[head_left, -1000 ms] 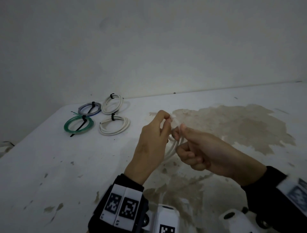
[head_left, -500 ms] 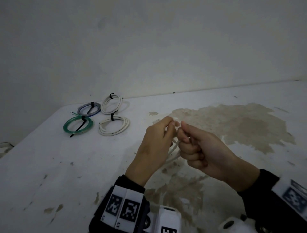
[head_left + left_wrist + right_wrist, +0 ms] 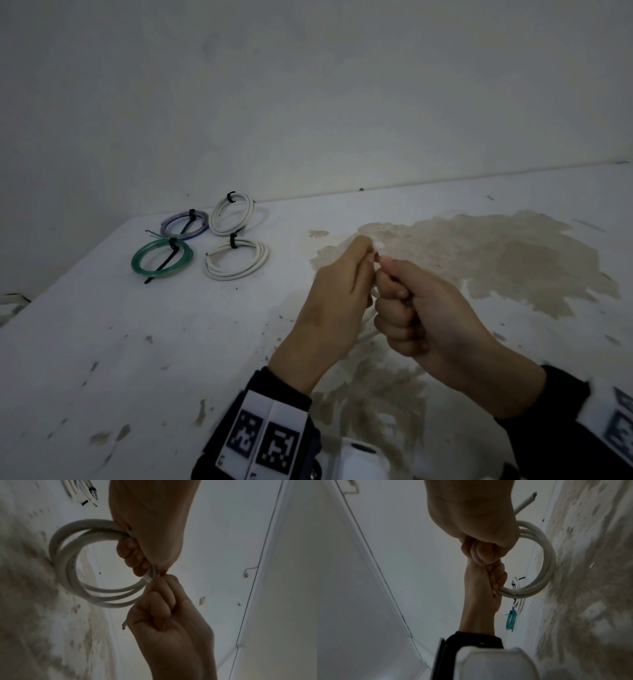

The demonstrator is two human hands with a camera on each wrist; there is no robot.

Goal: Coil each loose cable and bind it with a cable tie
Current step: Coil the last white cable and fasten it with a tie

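Both hands hold a coiled white cable (image 3: 68, 566) upright above the stained table (image 3: 171, 342). My left hand (image 3: 364, 255) grips the top of the coil with curled fingers. My right hand (image 3: 385, 274) is a fist against it, pinching the coil strands next to a small white strip (image 3: 148, 578). One cut cable end (image 3: 123, 625) sticks out beside the right fist. In the head view the hands hide most of the coil. The right wrist view shows the coil (image 3: 547, 561) hanging below both hands, its loose end (image 3: 526, 500) pointing away.
Four bound coils lie at the table's far left: a green one (image 3: 161, 257), a bluish one (image 3: 185, 222) and two white ones (image 3: 233, 214) (image 3: 237, 259), each with a black tie. A wall rises behind the table. A large brown stain (image 3: 496, 257) spreads to the right.
The hands have closed together; the right hand's fingers curled from a loose pinch into a tight fist on the coil. Both hands shifted slightly away from me.
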